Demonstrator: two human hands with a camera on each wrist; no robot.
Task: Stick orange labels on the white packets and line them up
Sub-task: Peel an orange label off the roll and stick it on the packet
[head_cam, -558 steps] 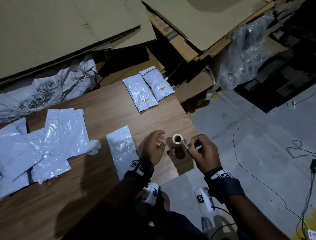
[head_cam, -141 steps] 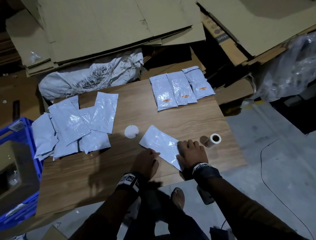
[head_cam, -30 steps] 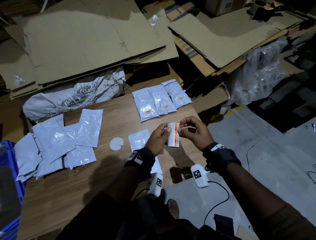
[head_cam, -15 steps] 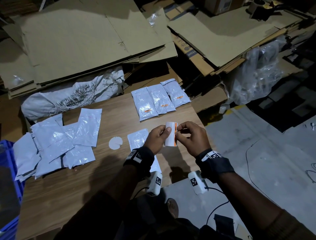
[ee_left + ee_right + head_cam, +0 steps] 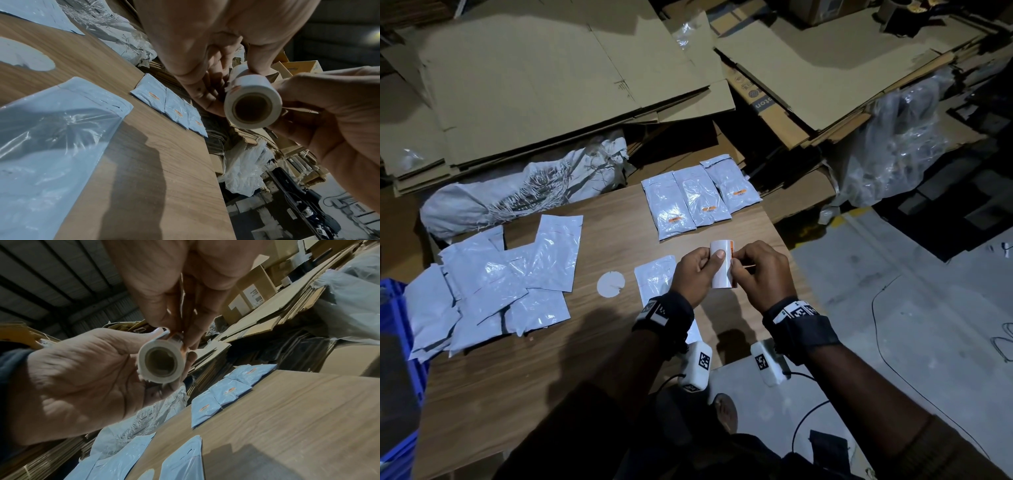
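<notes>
From the head view, my left hand (image 5: pixel 697 274) grips the label roll (image 5: pixel 722 263) above the table's near edge while my right hand (image 5: pixel 760 274) picks at an orange label; next I must peel it cleanly. Three labelled packets (image 5: pixel 698 197) line the far edge, and an unlabelled packet (image 5: pixel 654 277) waits below. In the left wrist view, fingers (image 5: pixel 213 91) curl round the roll (image 5: pixel 252 104). In the right wrist view, thumb and forefinger (image 5: pixel 195 331) pinch the label's edge (image 5: pixel 180 340). I see no container holding anything.
</notes>
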